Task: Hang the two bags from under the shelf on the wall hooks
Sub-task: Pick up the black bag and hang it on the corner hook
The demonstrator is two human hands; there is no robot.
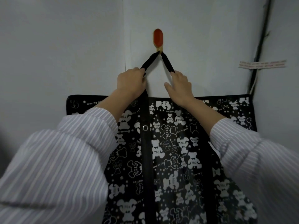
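A large black bag [174, 156] printed with white bears hangs flat against the white wall. Its black strap [149, 61] runs up in a V and loops over a wall hook [158, 39] with an orange oval plate. My left hand [130, 81] is closed around the left leg of the strap just below the hook. My right hand [179, 83] grips the right leg of the strap, with its thumb spread out to the left. Only one bag is in view.
A dark cable [260, 44] runs down the wall at the right, beside a strip of pale tape [262, 64]. A thin vertical seam [125, 62] marks the wall left of the hook. Striped sleeves cover both forearms.
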